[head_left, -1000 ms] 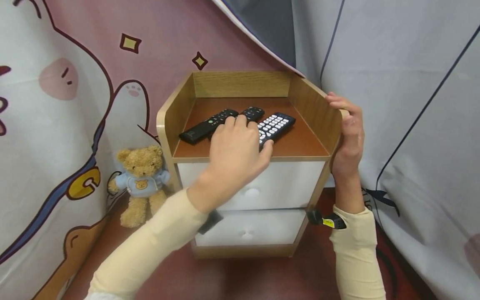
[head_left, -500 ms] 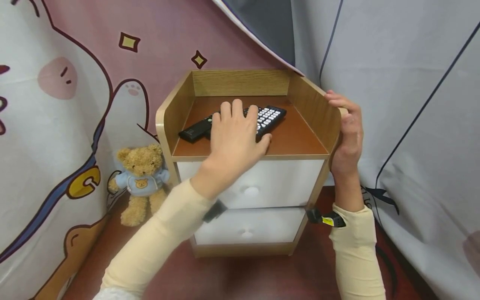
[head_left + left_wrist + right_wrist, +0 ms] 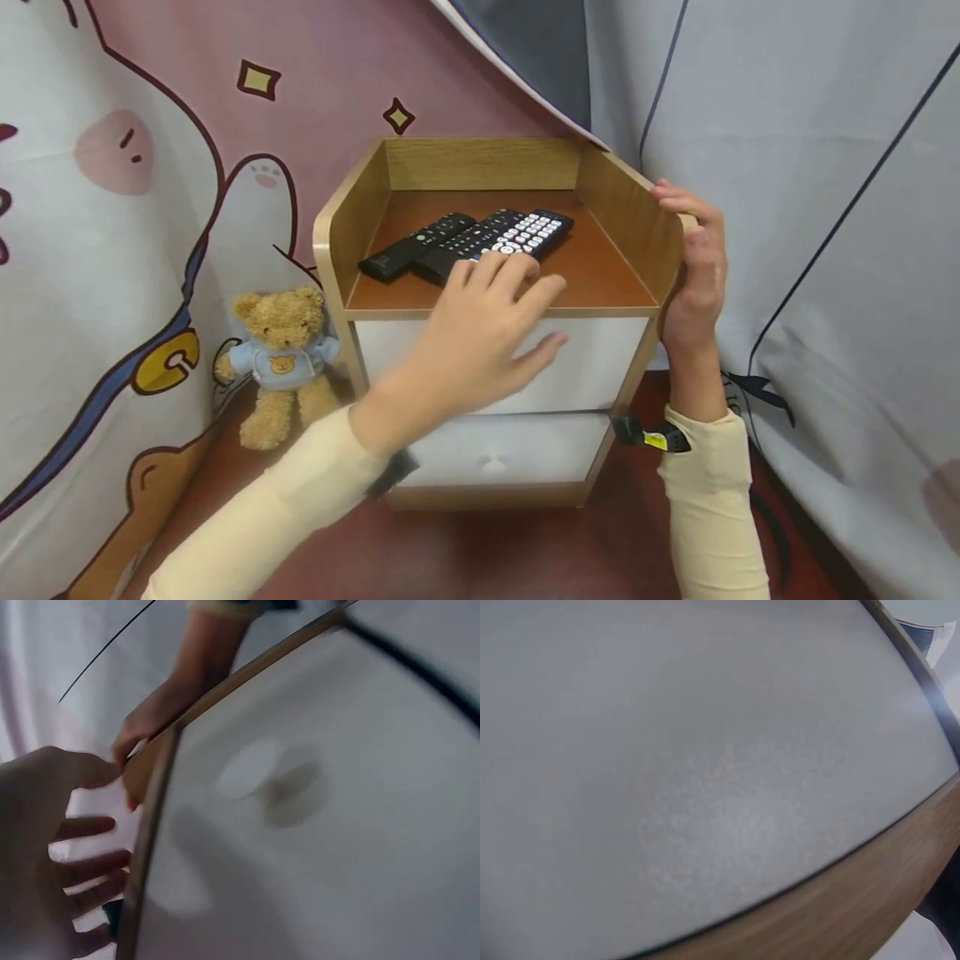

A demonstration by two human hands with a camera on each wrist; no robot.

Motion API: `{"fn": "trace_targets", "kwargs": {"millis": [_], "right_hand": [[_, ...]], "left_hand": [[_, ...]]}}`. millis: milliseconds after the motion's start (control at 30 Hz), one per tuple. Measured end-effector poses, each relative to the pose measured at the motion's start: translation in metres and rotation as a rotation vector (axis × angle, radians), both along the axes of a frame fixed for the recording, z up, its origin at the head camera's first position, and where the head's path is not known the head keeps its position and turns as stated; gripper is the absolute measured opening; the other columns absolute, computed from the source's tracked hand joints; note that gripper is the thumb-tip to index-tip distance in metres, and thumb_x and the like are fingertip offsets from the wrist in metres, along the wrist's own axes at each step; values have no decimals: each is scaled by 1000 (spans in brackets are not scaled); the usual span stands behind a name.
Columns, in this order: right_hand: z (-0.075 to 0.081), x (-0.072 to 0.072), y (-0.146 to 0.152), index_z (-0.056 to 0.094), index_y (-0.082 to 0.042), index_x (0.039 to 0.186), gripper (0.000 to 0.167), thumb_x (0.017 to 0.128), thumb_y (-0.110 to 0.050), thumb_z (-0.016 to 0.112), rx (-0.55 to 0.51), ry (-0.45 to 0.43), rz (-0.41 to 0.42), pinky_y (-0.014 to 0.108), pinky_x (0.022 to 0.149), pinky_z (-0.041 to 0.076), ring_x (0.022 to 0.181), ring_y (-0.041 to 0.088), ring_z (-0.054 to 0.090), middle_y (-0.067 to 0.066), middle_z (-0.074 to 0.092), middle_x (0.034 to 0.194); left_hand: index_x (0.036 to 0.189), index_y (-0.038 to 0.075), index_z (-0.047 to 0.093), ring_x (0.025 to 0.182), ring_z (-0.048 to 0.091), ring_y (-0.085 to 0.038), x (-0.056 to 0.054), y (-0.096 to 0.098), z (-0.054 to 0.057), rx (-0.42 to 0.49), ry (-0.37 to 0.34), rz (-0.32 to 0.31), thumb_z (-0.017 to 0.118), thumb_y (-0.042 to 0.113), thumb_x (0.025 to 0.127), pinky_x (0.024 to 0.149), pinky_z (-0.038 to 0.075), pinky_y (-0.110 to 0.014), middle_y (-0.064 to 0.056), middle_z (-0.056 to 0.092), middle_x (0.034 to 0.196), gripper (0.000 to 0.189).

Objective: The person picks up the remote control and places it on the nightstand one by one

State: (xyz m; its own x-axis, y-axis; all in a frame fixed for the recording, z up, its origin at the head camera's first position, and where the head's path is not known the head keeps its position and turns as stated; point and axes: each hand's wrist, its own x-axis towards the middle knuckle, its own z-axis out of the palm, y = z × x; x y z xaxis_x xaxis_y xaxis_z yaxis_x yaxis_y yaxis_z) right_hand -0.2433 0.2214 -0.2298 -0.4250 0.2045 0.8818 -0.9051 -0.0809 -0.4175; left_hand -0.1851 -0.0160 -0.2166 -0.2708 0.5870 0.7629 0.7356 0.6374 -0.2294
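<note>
Three black remote controls lie side by side on the brown top of a small wooden cabinet (image 3: 480, 167): a left remote (image 3: 397, 257), a middle remote (image 3: 450, 257) and a right remote (image 3: 553, 227) with white buttons. My left hand (image 3: 480, 342) hovers before the cabinet's front edge with loosely bent, spread fingers. Its fingertips cover the near ends of the middle and right remotes in the head view; it holds nothing. At the cabinet's right side panel (image 3: 626, 221), my right hand (image 3: 693, 275) grips the front corner, its fingers over the top edge.
Raised panels bound the cabinet top at left, back and right. Two white drawers (image 3: 592, 367) with round knobs face me. A teddy bear (image 3: 283, 367) in a blue top sits left of the cabinet. Printed curtains (image 3: 315, 100) hang behind and at both sides.
The right remote has shifted left, up against the middle one. My left hand first stretched over the remotes, then drew back toward me. My right hand has stayed on the side panel.
</note>
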Motion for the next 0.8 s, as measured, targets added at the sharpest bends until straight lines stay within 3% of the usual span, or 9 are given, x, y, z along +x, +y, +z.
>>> {"fn": "trace_targets", "kwargs": {"millis": [100,233,333,433,600,800], "right_hand": [[0,0,-1,64,-9,113,32,96,-29,45,-8,-1,3,36,117,23,138,32,37,9,60,130],[0,0,-1,64,-9,113,32,97,-29,45,-7,-1,-3,36,116,23,138,32,37,9,60,130],[0,-1,-2,64,-8,113,32,97,-29,46,-12,4,1,36,117,23,138,32,38,9,61,129],[0,-2,-3,64,-8,112,31,96,-28,46,-13,8,1,36,117,23,137,32,38,9,61,129],[0,-2,-4,64,-7,112,31,96,-27,46,-22,11,5,36,117,24,137,32,39,9,62,128],[0,-1,-3,64,-7,111,31,96,-28,46,-32,6,6,36,117,24,137,32,38,10,61,128]], "left_hand": [[116,14,64,107,53,-25,1,-1,-12,27,125,-65,68,38,89,90,43,-43,-7,62,113,36],[107,13,65,105,56,-24,2,-1,-27,72,300,-223,70,32,84,93,46,-40,-7,64,108,31],[108,15,64,102,60,-23,4,-2,-42,23,411,-348,66,30,85,92,49,-38,-7,65,107,28],[113,18,62,99,63,-22,4,-4,-59,-51,472,-426,61,30,87,91,51,-37,-7,65,111,28],[113,20,63,97,64,-20,2,-8,-91,-147,438,-498,59,35,89,87,52,-32,-6,66,112,29],[120,23,63,99,61,-11,10,-5,-152,-390,270,-485,49,44,95,83,48,-25,2,65,113,36]]}}
